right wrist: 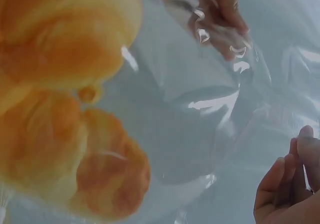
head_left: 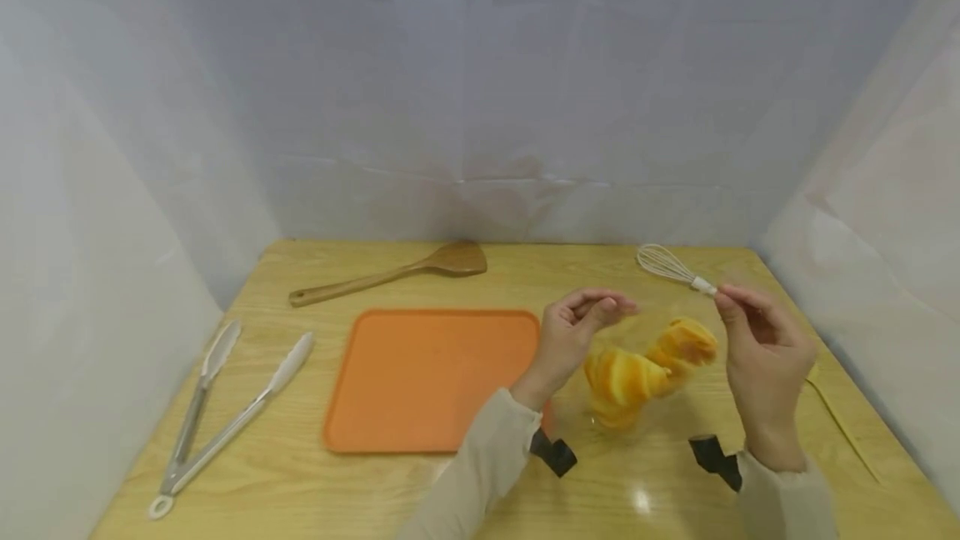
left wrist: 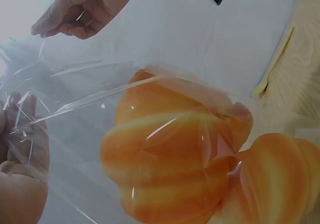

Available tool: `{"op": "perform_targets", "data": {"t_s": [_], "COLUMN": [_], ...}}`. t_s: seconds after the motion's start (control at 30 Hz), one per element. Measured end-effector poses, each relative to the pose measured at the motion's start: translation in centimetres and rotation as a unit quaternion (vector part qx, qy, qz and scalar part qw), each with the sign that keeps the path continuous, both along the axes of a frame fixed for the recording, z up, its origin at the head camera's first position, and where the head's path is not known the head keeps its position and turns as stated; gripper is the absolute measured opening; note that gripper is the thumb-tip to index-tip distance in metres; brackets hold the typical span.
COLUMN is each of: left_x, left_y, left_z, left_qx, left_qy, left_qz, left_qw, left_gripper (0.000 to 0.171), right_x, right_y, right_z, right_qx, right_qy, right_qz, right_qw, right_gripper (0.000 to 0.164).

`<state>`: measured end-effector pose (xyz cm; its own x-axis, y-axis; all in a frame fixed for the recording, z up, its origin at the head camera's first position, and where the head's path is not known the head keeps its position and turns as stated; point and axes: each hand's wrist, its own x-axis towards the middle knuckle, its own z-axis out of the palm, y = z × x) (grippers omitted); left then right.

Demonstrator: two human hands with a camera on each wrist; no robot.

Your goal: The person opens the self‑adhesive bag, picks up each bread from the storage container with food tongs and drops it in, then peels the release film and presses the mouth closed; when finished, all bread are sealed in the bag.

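Observation:
A clear plastic bag (right wrist: 220, 103) hangs between my two hands above the table. Croissant-like bread rolls (head_left: 622, 382), golden with pale bands, sit inside it; the left wrist view shows two rolls (left wrist: 170, 154) through the shiny film. My left hand (head_left: 566, 336) pinches one side of the bag's upper edge, its thumb and fingertips partly behind film in the left wrist view. Opposite, my right hand (head_left: 768, 352) pinches the other side between thumb and fingers. The film stretches between both hands, and the rolls hang lower down.
An orange tray (head_left: 435, 382) lies left of the bag, partly behind my left forearm. Metal tongs (head_left: 217, 432) lie spread at the far left. A wooden spatula (head_left: 390, 273) and a whisk (head_left: 667, 263) lie at the back. Beside my right hand is a yellow long-handled utensil (head_left: 843, 427).

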<state>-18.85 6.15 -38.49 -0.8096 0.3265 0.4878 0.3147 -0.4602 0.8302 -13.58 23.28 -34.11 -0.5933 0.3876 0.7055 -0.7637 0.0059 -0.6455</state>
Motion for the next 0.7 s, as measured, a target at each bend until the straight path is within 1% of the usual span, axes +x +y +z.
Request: {"op": "perform_targets", "data": {"t_s": [0.07, 0.17, 0.23, 0.33, 0.4, 0.47, 0.53, 0.6, 0.67, 0.7], "left_x": [-0.1, -0.1, -0.2, -0.2, -0.2, -0.2, -0.2, -0.3, -0.4, -0.5], "left_y": [-0.1, -0.3, -0.3, -0.4, -0.4, -0.4, -0.5, -0.5, -0.5, -0.5], "left_z": [-0.1, -0.2, -0.2, -0.2, -0.1, -0.1, -0.1, -0.2, -0.3, -0.3], "left_qx": [-0.003, -0.003, -0.001, 0.000, 0.002, 0.003, 0.003, 0.001, 0.004, 0.007], "left_qy": [-0.004, -0.008, -0.011, -0.013, -0.012, -0.008, -0.005, -0.007, -0.017, -0.022], "left_qz": [0.006, 0.012, 0.013, 0.015, 0.015, 0.016, 0.018, 0.024, 0.032, 0.037], "left_qw": [1.0000, 0.9999, 0.9999, 0.9998, 0.9998, 0.9998, 0.9998, 0.9997, 0.9993, 0.9990], "left_gripper": [0.056, 0.055, 0.057, 0.061, 0.063, 0.064, 0.063, 0.062, 0.059, 0.057], "right_x": [0.1, 0.2, 0.4, 0.6, 0.7, 0.7, 0.8, 0.8, 0.8, 0.8], "right_y": [0.7, 1.7, 2.2, 2.8, 3.2, 3.6, 4.0, 4.5, 5.2, 5.6], "right_z": [-0.4, -0.9, -1.1, -1.2, -1.2, -1.2, -1.0, -0.9, -0.7, -0.6], "right_qx": [0.034, 0.069, 0.086, 0.096, 0.100, 0.099, 0.092, 0.078, 0.040, 0.029], "right_qy": [-0.008, -0.023, -0.026, -0.033, -0.032, -0.035, -0.048, -0.059, -0.069, -0.071], "right_qz": [-0.018, -0.016, 0.001, 0.040, 0.058, 0.064, 0.052, 0.038, 0.016, -0.003], "right_qw": [0.999, 0.997, 0.996, 0.994, 0.993, 0.992, 0.993, 0.994, 0.997, 0.997], "right_gripper": [0.014, 0.015, 0.016, 0.019, 0.021, 0.023, 0.024, 0.022, 0.018, 0.016]}}
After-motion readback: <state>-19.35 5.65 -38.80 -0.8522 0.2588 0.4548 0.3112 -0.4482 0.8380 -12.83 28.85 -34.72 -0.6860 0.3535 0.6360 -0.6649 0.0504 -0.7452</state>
